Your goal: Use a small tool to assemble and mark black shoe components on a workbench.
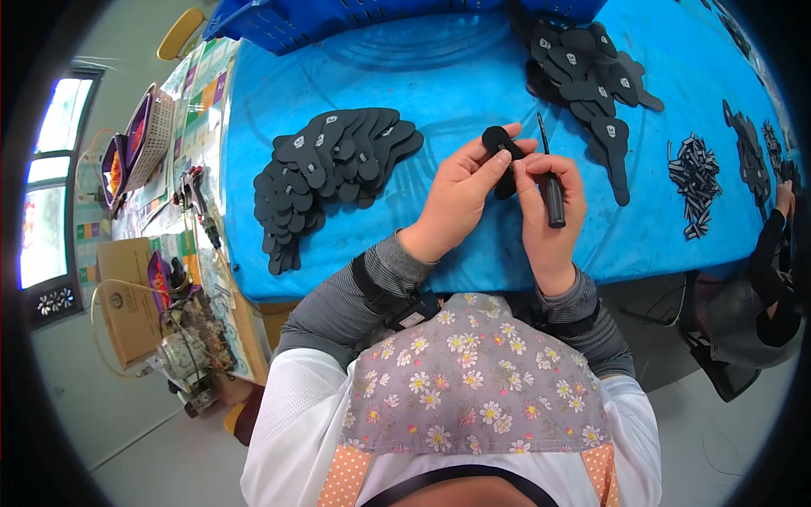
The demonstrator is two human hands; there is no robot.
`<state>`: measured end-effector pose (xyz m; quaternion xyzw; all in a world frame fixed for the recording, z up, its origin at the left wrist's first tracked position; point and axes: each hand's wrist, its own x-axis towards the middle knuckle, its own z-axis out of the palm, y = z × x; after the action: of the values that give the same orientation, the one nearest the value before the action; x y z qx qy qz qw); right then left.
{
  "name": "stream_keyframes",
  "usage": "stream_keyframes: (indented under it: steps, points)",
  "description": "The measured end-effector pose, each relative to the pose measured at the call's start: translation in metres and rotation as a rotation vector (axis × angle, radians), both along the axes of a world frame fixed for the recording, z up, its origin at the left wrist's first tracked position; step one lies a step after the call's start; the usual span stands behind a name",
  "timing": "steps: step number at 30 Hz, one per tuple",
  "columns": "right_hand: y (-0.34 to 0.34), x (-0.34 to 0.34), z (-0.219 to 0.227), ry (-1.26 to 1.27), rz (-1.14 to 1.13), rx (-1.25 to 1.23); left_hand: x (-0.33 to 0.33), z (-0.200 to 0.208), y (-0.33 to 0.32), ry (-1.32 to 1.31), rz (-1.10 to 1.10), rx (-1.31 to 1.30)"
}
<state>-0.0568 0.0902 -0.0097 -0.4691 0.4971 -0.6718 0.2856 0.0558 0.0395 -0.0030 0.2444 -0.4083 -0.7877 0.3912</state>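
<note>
A black, round-ended strap piece [496,140] is pinched between the thumb and fingers of my left hand [445,201]. My right hand [553,232] grips a thin tool [554,203] with a black handle and a dark shaft pointing away from me; it looks like a screwdriver or an awl. The right thumb and index finger also meet at the strap piece, and whether they pinch anything small there is hidden. To the left, a fanned heap of similar black pieces [325,156] lies on the blue table cover [397,262]. Another heap of them [583,80] spreads at the far right.
A blue plastic crate [355,24] stands at the far edge. Small dark-and-light tubes [694,182] are piled at the right, near more black pieces [747,156]. A co-worker's hand [785,199] reaches in there. On the left side table are a basket [152,135] and a glue-gun-like tool [196,203].
</note>
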Motion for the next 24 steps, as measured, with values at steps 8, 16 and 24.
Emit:
stream_keyframes:
  steps: [8, 16, 24]
  points:
    - [0.0026, -0.0018, -0.0008, 0.139, -0.048, -0.054, 0.0024, 0.003, 0.0, 0.028, 0.059, 0.004]
    - [0.0069, -0.0028, -0.0029, 0.331, 0.08, -0.234, 0.0033, 0.0033, -0.0059, 0.03, 0.174, 0.037]
    - [0.0031, -0.0029, 0.0034, 0.503, 0.089, -0.272, 0.0042, 0.0003, -0.0051, 0.006, 0.168, -0.004]
